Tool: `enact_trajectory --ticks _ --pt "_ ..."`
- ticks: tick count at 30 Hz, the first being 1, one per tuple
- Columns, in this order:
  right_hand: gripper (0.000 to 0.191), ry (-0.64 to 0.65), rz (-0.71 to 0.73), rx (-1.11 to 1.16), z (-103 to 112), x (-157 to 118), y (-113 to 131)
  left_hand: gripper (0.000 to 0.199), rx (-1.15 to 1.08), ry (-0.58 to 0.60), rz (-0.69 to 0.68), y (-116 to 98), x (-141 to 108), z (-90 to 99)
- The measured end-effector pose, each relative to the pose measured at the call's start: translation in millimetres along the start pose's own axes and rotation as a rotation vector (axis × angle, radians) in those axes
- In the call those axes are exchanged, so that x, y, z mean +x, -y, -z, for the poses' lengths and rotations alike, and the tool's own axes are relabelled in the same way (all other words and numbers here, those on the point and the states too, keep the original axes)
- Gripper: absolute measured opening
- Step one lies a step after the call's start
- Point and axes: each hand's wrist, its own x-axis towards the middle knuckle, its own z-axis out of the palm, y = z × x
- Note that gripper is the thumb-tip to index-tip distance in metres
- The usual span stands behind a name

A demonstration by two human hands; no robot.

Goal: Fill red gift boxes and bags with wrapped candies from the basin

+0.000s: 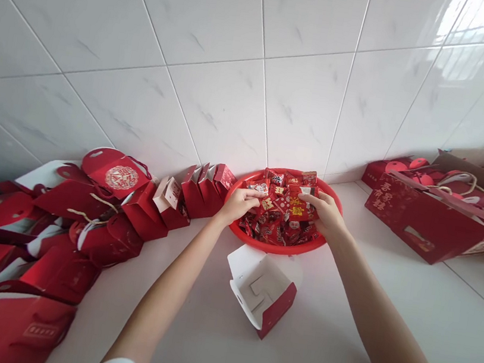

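Observation:
A round red basin (275,247) full of red-wrapped candies (271,232) stands against the tiled wall. Over its left part, my left hand (242,203) pinches a small red and white candy packet (260,187). On the right side of the basin, my right hand (326,215) holds a larger red packet with yellow characters (299,206) between thumb and fingers. In front of the basin sits an open gift box (260,292), white inside and red outside, its flaps spread and nothing in it.
Many red gift boxes (54,263) crowd the left side, and several small red boxes (209,189) line the wall left of the basin. At the right stands a large red carton (430,220) holding red folded pieces with cord handles.

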Motion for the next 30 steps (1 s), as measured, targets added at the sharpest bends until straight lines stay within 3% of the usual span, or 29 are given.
enact_trajectory --ticks 10,23,26,30 --pt "0.023 0.086 -0.022 -0.029 1.9 1.8 -2.0 0.024 -0.197 0.047 -0.003 3.4 2.6 -7.5" --pt "0.031 0.205 0.011 -0.030 2.4 -1.8 -1.9 0.029 -0.178 0.146 -0.099 10.1 2.8 -7.5" --pt "0.031 0.172 0.015 -0.031 2.8 -0.9 -2.6 0.029 -0.175 0.148 -0.114 9.4 2.9 -9.3" --pt "0.025 -0.013 0.093 0.073 3.9 3.4 -3.6 0.025 -0.111 0.033 -0.150 11.0 3.7 -10.3"
